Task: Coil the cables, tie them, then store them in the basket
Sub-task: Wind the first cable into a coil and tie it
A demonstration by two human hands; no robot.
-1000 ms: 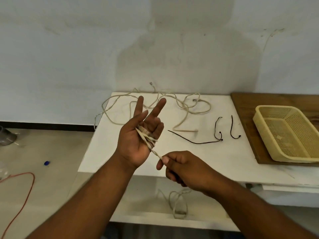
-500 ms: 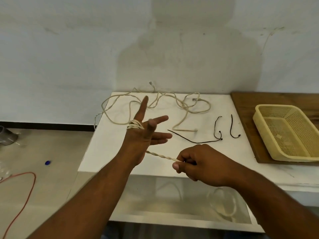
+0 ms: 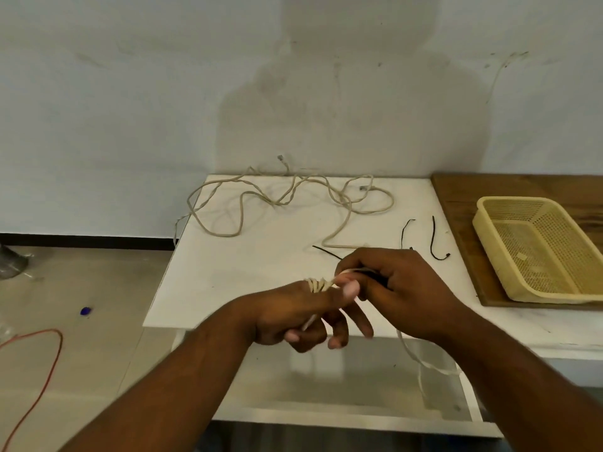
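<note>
Both hands are up over the near edge of the white table [image 3: 244, 282], close together and almost touching. The left hand [image 3: 293, 318] has a beige cable [image 3: 316, 284] wound in several turns across its back near the thumb. A strand also shows lower down, caught under its curled lower fingers, while two other fingers point loosely downward. The right hand [image 3: 394, 288] sits just beside it and pinches the same cable between thumb and fingertips, right where the cable leaves the coil. From under the right hand the free tail drops below the table edge (blurred there, so its end is hard to follow).

Further back on the table a second beige cable [image 3: 293, 197] lies in loose, tangled loops. It reaches the far edge and spills slightly over the left side. Nearer the right lie a short black cord [image 3: 432, 236] and a longer black cord [image 3: 402, 236], the longer one partly hidden behind the right hand. The yellow plastic basket [image 3: 492, 249] sits on a wooden board [image 3: 456, 203] at the right, well apart from the hands. A red cable [image 3: 42, 370] curves across the floor on the left.
</note>
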